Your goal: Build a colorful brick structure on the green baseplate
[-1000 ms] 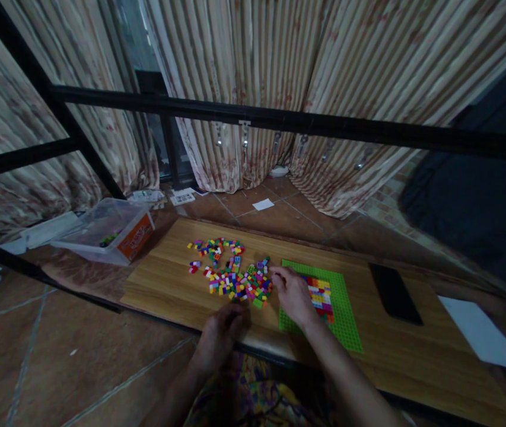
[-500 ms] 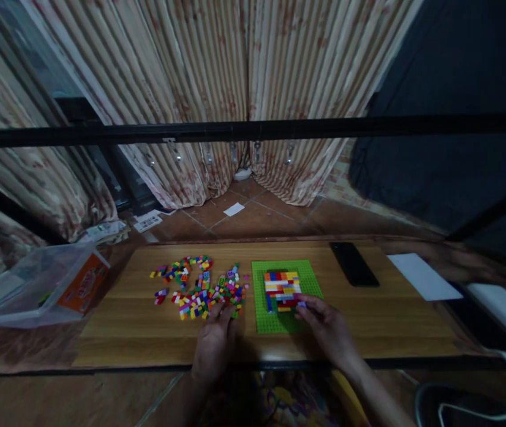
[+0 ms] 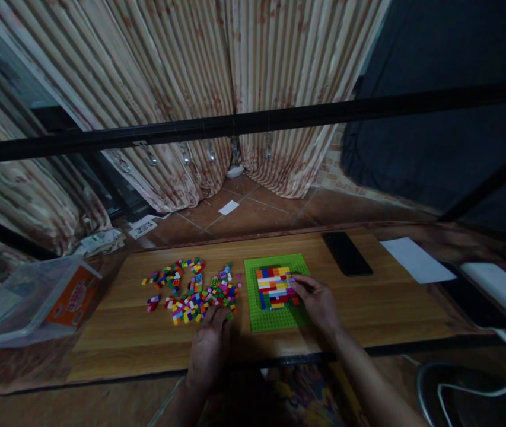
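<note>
A square block of toy bricks (image 3: 274, 287), built in rows of red, yellow, white, blue and other colours, stands on a green baseplate (image 3: 257, 320). At its right edge, my right hand (image 3: 319, 302) pinches a small light purple brick (image 3: 293, 284) against the top. I cannot tell whether that brick is pressed down. To the left lies a heap of loose, mixed-colour bricks (image 3: 185, 308). My left hand (image 3: 210, 338) rests at the heap's near right side, fingers stretched onto the bricks and slightly apart. Its fingertips partly cover the bricks under them.
A black phone (image 3: 347, 254) lies on the wooden table (image 3: 390, 308), right of the baseplate. Farther right are a white sheet (image 3: 417, 261) and a white box (image 3: 499, 290). A clear plastic bin (image 3: 16, 302) with an orange label stands at the left. A black bar (image 3: 190, 127) crosses beyond the table.
My right hand has moved the purple brick from the block's near right corner up to its right edge. My left hand stays at the heap. The camera view has tilted and shifted slightly.
</note>
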Demonstrator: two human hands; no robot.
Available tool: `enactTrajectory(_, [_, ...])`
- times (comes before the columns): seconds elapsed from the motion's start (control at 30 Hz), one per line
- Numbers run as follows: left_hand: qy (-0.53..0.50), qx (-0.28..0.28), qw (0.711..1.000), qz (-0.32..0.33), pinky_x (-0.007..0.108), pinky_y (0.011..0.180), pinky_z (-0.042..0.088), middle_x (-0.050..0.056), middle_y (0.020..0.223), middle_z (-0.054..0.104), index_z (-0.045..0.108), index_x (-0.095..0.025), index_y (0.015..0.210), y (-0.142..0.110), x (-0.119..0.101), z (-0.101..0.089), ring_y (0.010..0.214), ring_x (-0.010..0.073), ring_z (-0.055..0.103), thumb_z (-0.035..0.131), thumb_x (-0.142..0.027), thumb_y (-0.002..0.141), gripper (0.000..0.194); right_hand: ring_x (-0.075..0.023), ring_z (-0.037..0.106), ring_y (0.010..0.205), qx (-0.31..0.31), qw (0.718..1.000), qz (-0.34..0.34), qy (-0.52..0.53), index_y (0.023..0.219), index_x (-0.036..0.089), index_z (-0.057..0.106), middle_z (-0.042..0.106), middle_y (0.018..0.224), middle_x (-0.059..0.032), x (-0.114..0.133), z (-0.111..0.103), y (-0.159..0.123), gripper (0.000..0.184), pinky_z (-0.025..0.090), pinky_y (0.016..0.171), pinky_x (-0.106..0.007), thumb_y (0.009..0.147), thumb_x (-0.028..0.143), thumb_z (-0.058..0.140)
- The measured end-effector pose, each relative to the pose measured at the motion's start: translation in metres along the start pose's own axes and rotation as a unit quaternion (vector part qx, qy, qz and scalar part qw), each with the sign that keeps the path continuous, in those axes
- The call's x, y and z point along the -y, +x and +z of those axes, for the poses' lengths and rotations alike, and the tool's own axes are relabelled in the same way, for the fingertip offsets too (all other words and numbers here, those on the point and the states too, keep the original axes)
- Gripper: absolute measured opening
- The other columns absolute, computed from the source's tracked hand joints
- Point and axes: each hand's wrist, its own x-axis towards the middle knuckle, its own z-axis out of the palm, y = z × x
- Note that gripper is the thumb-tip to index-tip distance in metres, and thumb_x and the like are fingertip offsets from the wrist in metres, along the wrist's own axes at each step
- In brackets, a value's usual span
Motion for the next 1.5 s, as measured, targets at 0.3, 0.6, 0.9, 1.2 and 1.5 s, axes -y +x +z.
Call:
enactTrajectory(0.3, [-0.059,0.0,0.998,0.037,0.028,0.074,0.053,0.005,0.097,0.064,0.059,-0.021,0.1,0.019,-0.024,-0.004,0.086,0.0174,0.064,0.047,-0.018,0.088,0.018,-0.0232,0.068,0.084,-0.011,0.998,0.023,-0.055,0.097,0.018,0.072,0.073,0.097,-0.0087,0.001,0.004,0.002,0.036,0.053,0.078,-0.036,0.072,0.044,0.067])
enactTrajectory(0.6, [-0.083,0.055,0.989,0.114,0.029,0.083,0.049,0.003,0.1,0.062,0.06,-0.022,0.101,0.07,-0.081,0.007,0.094,0.017,0.06,0.05,-0.016,0.088,0.018,-0.0236,0.065,0.093,-0.005,0.984,-0.059,-0.168,0.1,0.02,0.071,0.071,0.102,-0.0086,0.007,0.0,-0.001,0.036,0.048,0.087,-0.037,0.077,0.047,0.06])
enactTrajectory(0.9, [-0.087,0.058,0.989,0.101,0.029,0.082,0.048,0.002,0.099,0.062,0.06,-0.022,0.101,0.073,-0.082,0.02,0.092,0.0171,0.059,0.052,-0.014,0.086,0.019,-0.023,0.067,0.083,0.019,0.984,0.016,-0.177,0.096,0.016,0.071,0.073,0.093,-0.0096,0.016,-0.002,0.012,0.045,0.05,0.074,-0.033,0.078,0.055,0.055])
enactTrajectory(1.2, [-0.114,0.058,0.987,0.097,0.028,0.083,0.047,0.002,0.095,0.062,0.062,-0.021,0.097,0.076,-0.082,0.019,0.091,0.0164,0.059,0.049,-0.013,0.087,0.018,-0.0226,0.067,0.07,0.043,0.98,0.067,-0.185,0.083,0.017,0.073,0.073,0.076,-0.0065,0.004,-0.004,0.037,0.037,0.05,0.064,-0.032,0.063,0.048,0.072])
enactTrajectory(1.5, [-0.109,0.071,0.987,0.093,0.031,0.086,0.048,0.004,0.103,0.064,0.058,-0.021,0.108,0.085,-0.091,0.031,0.095,0.0181,0.06,0.051,-0.01,0.084,0.027,-0.0187,0.064,0.061,0.076,0.981,0.085,-0.158,0.073,0.019,0.07,0.069,0.063,-0.0014,0.01,-0.003,0.053,0.025,0.047,0.057,-0.028,0.052,0.031,0.079])
